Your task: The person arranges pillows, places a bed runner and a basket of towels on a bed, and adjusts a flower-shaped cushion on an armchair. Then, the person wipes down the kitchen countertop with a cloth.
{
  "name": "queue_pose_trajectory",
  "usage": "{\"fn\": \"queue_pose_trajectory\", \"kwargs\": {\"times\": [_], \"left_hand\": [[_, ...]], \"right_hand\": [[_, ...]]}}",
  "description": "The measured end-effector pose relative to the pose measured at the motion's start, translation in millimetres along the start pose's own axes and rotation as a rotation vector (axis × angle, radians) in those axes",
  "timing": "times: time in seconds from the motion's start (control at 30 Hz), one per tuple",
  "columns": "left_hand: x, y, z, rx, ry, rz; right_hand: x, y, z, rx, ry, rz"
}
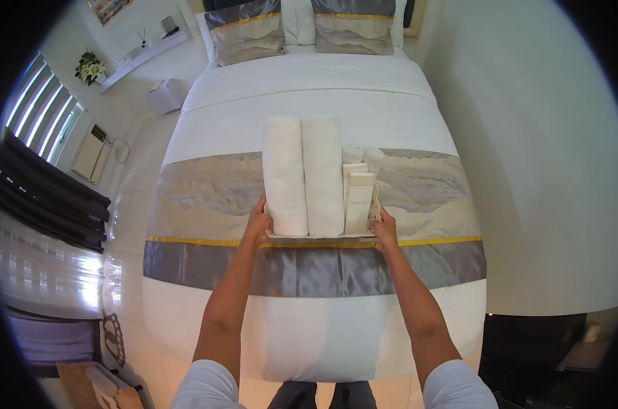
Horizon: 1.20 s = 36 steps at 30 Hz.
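Observation:
A tray with a woven-looking right side is over the patterned bed runner. My left hand grips its left edge, and my right hand is closed around the right edge. Two thick rolled white towels, a left one and a right one, lie side by side along the tray. Beside them, on the right, stand slim cream boxes with small print. Small rolled white cloths sit behind the boxes. Whether the tray touches the bed is hidden from me.
The bed has white covers and patterned pillows at its head. A wall runs along the right. At the left are dark curtains, an air conditioner and a small white cabinet. A dark glossy surface is at lower right.

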<state>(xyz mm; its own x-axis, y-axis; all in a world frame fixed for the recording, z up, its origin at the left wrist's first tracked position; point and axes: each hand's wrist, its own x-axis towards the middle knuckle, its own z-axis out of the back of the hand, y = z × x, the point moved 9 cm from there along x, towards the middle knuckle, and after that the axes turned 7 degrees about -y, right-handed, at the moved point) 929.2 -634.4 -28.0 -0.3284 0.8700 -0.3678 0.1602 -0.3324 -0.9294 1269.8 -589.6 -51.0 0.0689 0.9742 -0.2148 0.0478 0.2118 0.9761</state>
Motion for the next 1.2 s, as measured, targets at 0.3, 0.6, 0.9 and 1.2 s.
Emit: {"fn": "queue_pose_trajectory", "kwargs": {"times": [0.3,0.6,0.9,1.2], "left_hand": [[65.4,28.6,13.0,-0.186,-0.066,-0.028],[40.9,74.5,22.0,-0.240,-0.220,0.032],[50.9,72.6,29.6,-0.217,-0.237,-0.048],[-83.6,76.2,-31.2,0.455,-0.299,-0.544]], "right_hand": [[58.8,-34.6,-27.6,-0.187,-0.123,0.016],[48.7,-29.7,-28.4,-0.223,-0.162,-0.028],[42.8,-31.3,-23.0,-0.333,-0.248,-0.009],[-10.6,-39.5,215.0,-0.385,-0.618,0.195]]}}
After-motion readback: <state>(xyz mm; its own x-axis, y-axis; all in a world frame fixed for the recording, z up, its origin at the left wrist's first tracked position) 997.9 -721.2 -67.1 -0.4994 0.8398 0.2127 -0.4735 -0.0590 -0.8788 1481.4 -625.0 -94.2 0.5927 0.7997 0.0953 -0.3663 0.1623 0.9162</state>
